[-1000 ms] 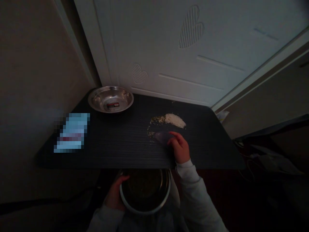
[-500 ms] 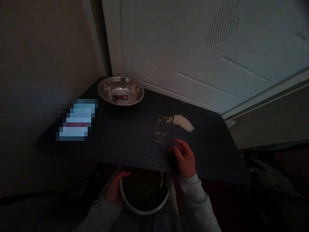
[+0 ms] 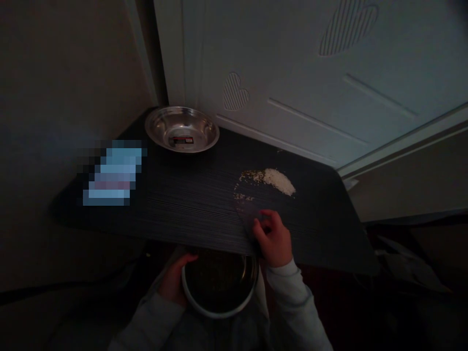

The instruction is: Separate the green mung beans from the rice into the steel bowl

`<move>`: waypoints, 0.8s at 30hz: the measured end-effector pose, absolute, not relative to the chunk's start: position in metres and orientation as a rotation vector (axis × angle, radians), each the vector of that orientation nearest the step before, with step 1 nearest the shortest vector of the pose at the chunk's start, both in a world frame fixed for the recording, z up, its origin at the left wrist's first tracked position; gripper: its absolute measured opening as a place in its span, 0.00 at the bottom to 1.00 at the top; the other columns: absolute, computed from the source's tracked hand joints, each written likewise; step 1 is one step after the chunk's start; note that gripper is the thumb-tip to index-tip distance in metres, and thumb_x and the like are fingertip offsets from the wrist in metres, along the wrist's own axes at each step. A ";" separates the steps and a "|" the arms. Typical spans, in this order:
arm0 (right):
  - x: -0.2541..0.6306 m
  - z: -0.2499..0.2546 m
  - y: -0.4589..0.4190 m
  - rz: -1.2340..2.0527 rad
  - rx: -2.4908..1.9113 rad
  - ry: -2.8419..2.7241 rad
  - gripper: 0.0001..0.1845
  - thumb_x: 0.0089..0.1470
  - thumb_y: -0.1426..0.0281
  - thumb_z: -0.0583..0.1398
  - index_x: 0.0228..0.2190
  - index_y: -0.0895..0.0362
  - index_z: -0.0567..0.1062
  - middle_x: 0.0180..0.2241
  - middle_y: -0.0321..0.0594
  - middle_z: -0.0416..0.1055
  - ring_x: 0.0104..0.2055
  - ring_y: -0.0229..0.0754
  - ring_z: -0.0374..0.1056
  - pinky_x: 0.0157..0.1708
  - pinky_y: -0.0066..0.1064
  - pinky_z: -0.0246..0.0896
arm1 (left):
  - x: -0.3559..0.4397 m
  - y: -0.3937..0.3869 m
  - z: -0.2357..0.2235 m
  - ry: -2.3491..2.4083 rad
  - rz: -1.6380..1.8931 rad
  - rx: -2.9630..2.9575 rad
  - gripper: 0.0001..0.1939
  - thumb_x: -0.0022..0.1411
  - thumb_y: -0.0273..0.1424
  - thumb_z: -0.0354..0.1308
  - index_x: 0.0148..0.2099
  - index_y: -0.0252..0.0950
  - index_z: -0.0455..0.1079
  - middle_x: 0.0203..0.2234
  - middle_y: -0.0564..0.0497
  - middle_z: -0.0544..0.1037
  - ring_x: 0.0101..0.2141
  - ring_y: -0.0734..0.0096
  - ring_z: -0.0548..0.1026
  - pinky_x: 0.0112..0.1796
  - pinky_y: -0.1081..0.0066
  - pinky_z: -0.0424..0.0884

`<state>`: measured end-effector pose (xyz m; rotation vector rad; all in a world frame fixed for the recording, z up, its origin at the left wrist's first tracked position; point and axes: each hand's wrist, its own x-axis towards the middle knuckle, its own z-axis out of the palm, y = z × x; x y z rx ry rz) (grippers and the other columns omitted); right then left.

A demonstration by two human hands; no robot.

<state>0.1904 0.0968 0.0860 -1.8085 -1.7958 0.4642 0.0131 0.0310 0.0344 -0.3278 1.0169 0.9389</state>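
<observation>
My left hand (image 3: 178, 277) grips the left rim of a round bowl (image 3: 222, 312) with a pale rim, held below the table's front edge. Its inside is dark, with small grains faintly showing. Over the near part of the table, my right hand (image 3: 274, 237) pinches a thin, see-through plastic sheet (image 3: 245, 212) that lies low against the surface. Beyond it is a heap of white grains like rice (image 3: 279, 182). Small dark greenish grains (image 3: 253, 174) mix into its left end, and a few stray grains (image 3: 243, 197) lie by the sheet's far edge.
A shiny metal basin (image 3: 182, 129) with a label inside stands at the back left of the dark table (image 3: 190, 200). A blurred-out phone-like bright object (image 3: 115, 173) is at the left. Behind the table rises a white panel with hearts (image 3: 278, 73). The light is dim.
My right hand has drawn slightly left and toward me with the plastic sheet. The left hand still holds the bowl. The view has tilted slightly, shifting the table upward.
</observation>
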 end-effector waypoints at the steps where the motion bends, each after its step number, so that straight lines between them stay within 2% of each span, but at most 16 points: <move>1: 0.191 0.086 0.096 0.463 -1.808 -1.794 0.11 0.44 0.65 0.52 0.32 0.57 0.64 0.13 0.28 0.58 0.19 0.34 0.57 0.22 0.25 0.51 | 0.013 0.031 0.035 1.016 0.941 -0.327 0.07 0.43 0.21 0.51 0.26 0.32 0.70 0.25 0.48 0.78 0.33 0.60 0.73 0.35 0.63 0.67; 9: 0.201 0.085 0.085 0.495 -1.835 -1.766 0.10 0.44 0.66 0.53 0.31 0.57 0.63 0.12 0.27 0.56 0.17 0.33 0.53 0.21 0.25 0.48 | 0.015 0.028 0.035 1.028 0.924 -0.332 0.10 0.43 0.22 0.52 0.30 0.31 0.71 0.24 0.47 0.78 0.32 0.60 0.73 0.35 0.63 0.68; 24: 0.216 0.083 0.087 0.451 -1.909 -1.679 0.11 0.43 0.64 0.54 0.31 0.57 0.64 0.12 0.27 0.58 0.18 0.34 0.55 0.23 0.26 0.50 | 0.015 0.029 0.037 1.054 0.896 -0.328 0.11 0.44 0.22 0.51 0.32 0.31 0.71 0.24 0.47 0.78 0.33 0.59 0.73 0.36 0.61 0.67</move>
